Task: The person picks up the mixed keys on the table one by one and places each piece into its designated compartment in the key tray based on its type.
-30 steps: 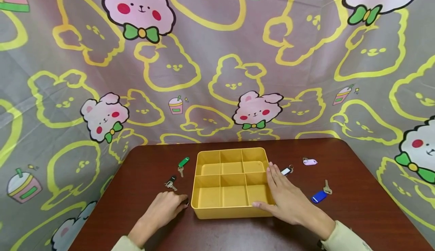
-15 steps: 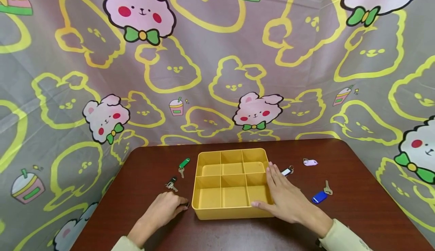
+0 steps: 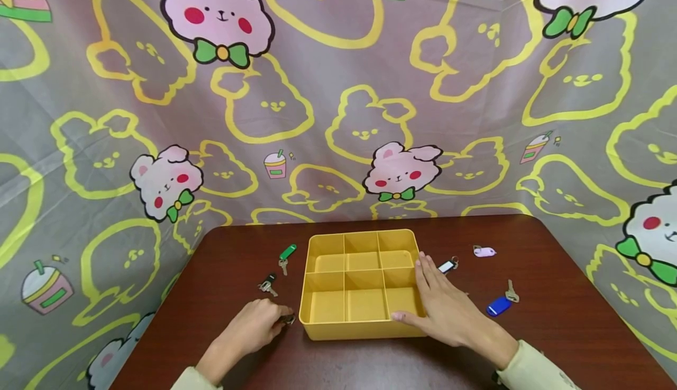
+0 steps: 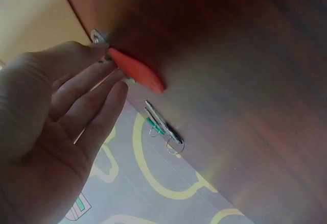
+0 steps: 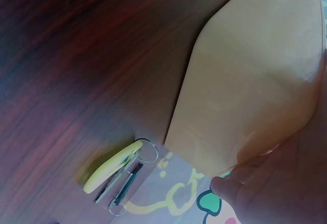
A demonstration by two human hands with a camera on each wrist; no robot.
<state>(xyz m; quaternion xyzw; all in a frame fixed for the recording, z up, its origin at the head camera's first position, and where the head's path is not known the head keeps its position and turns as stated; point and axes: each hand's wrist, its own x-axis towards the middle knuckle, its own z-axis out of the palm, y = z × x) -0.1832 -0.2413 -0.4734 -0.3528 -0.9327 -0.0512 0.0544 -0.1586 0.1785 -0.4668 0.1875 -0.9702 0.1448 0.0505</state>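
In the head view a yellow tray (image 3: 365, 330) with several compartments sits on the table. My left hand (image 3: 252, 326) is left of its near corner, thumb and fingertips pinching a key ring (image 3: 288, 319). A red tag (image 4: 137, 71) hangs at those fingertips in the left wrist view, beside my left hand (image 4: 66, 101). My right hand (image 3: 452, 313) lies with extended fingers along the tray's right wall, the thumb on its near rim. In the right wrist view my right hand (image 5: 276, 178) touches the tray wall (image 5: 240, 91).
Left of the tray lie a green-tagged key (image 3: 288, 252) and a black-tagged key (image 3: 268, 285). To the right are a black-and-white tag (image 3: 446, 266), a pale tag (image 3: 483, 252) and a blue-tagged key (image 3: 499, 306). A yellow-tagged key (image 5: 111, 169) lies near the tray's right side.
The dark bit of the key ring at my left fingertips has shifted slightly and shows more. The right hand and the tray have not visibly moved.
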